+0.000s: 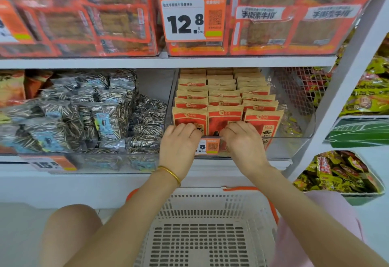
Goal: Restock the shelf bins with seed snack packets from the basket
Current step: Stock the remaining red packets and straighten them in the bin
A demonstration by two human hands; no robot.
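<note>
Tan-and-red packets (225, 106) — white perforated basket (210, 207), orange handle (242, 188)

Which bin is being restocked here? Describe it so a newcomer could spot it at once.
On the middle shelf, below the big 12.8 price tag, sits a clear bin. Unlike the loose grey striped seed bags to its left, it holds three tidy rows of kraft-and-red packets.

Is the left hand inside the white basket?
No, the left hand curls over the front packets in the clear bin, above the basket.
</note>
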